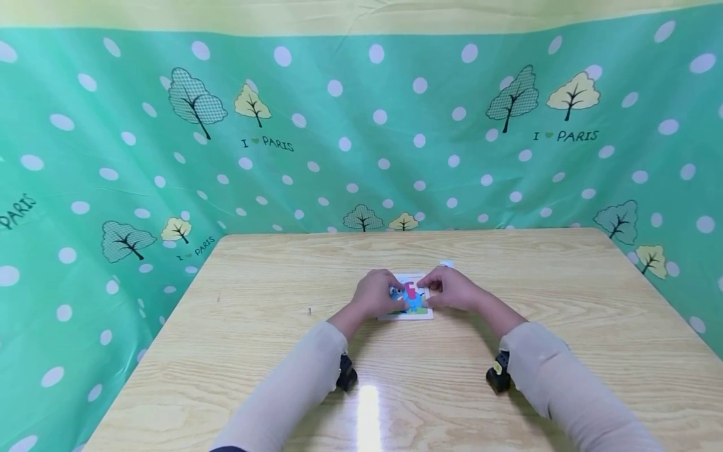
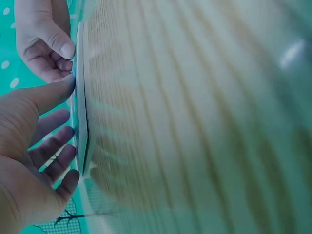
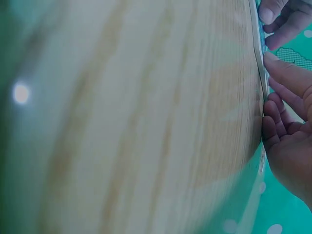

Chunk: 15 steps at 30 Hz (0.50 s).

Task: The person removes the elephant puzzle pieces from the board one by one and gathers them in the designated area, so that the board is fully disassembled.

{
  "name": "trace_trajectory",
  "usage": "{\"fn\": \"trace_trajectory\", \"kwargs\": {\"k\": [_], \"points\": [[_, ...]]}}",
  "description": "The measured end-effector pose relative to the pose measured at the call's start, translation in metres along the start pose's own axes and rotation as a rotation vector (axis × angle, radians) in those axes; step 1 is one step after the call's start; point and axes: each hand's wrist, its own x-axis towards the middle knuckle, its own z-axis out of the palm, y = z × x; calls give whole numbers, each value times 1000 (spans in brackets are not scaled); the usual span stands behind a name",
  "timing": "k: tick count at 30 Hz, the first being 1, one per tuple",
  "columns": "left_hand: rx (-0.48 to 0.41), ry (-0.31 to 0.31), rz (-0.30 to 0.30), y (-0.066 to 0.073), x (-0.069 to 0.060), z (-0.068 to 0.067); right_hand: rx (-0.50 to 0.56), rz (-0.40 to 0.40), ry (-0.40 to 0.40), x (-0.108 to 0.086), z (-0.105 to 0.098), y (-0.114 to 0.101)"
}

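Apparently to steady the picture board (image 1: 415, 316) on the counter (image 1: 226, 351), my left hand (image 1: 377, 294) and right hand (image 1: 456, 290) touch its opposite sides, both loosely spread.

From my remote seat, the table (image 1: 271, 364) looks like pale grained wood, smooth and glossy enough to throw back a bright glare. I read the curtain (image 1: 384, 138) as creased cloth, the sleeves (image 1: 288, 389) as matt fabric. The picture board (image 1: 415, 300) looks smooth; I can't tell card from wood.
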Motion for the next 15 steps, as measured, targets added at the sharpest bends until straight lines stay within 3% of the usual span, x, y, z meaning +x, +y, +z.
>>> {"fn": "trace_trajectory", "kwargs": {"k": [8,15], "points": [[-43,-21,60,-1,-1,2,-21,30,3,0,0,3],[-41,15,-3,1,0,6,-27,17,11,0,1,2]]}}
